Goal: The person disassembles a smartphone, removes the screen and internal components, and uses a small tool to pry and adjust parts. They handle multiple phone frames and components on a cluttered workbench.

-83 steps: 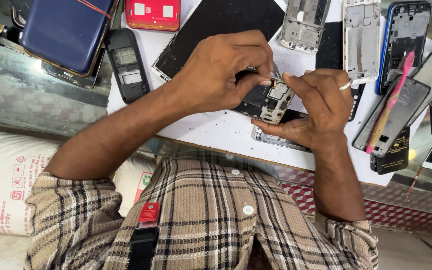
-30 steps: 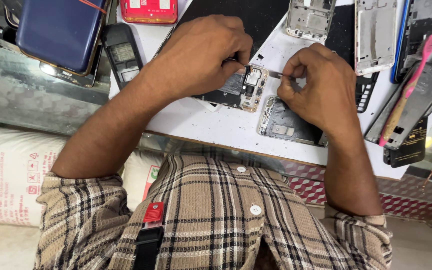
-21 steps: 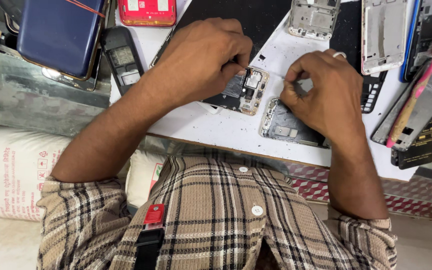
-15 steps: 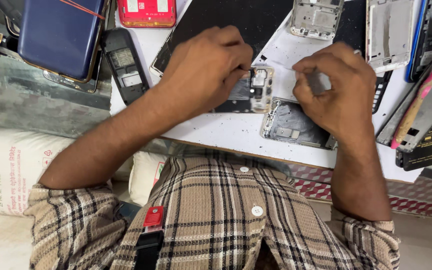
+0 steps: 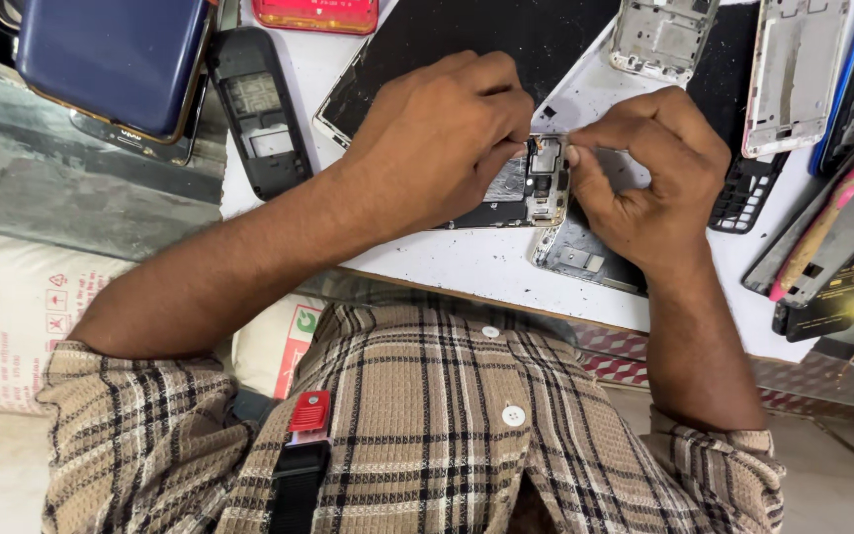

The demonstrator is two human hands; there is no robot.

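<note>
Both hands meet over an opened phone body (image 5: pixel 536 188) lying on the white counter (image 5: pixel 447 262). The left hand (image 5: pixel 442 138) is curled over the phone's left part, pinning it down, while the right hand (image 5: pixel 644 173) pinches narrowly at the phone's far right corner. A second bare phone frame (image 5: pixel 580 257) lies just beneath the right hand. A dark phone shell (image 5: pixel 257 109) sits far left; a pink tool (image 5: pixel 827 213) lies at right.
</note>
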